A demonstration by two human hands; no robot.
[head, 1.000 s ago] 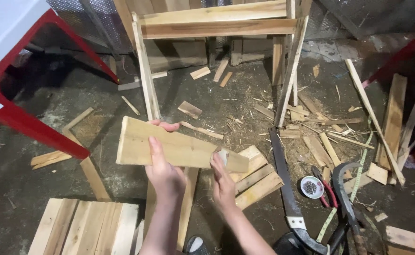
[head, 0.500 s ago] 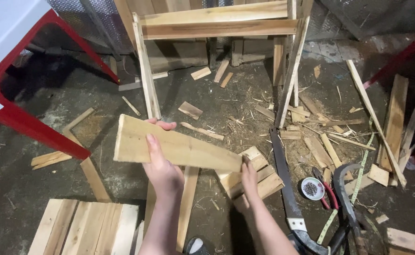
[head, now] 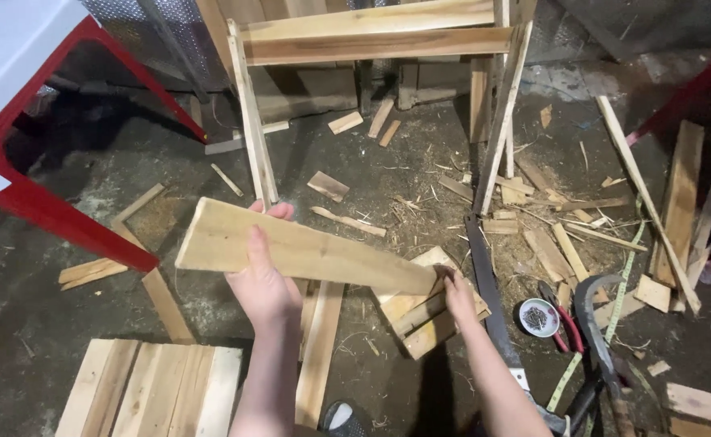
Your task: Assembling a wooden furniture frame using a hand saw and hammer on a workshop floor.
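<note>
My left hand [head: 265,279] grips a pale wooden board [head: 315,249] near its left half and holds it above the floor, tilted down to the right. My right hand [head: 459,296] is lower at the board's right end, its fingers resting on a small stack of short wooden blocks [head: 420,317] on the floor. Whether those fingers grip a block or only touch it cannot be told.
A wooden frame [head: 372,32] stands at the back. A slatted wood panel [head: 153,388] lies at lower left, a red table leg [head: 56,214] at left. A hand saw [head: 489,295], a tin of nails [head: 538,316], pliers, a tape measure and many offcuts lie at right.
The board has tilted further, its right end dropping. My right hand has moved right and down from the board's end to the stack of blocks.
</note>
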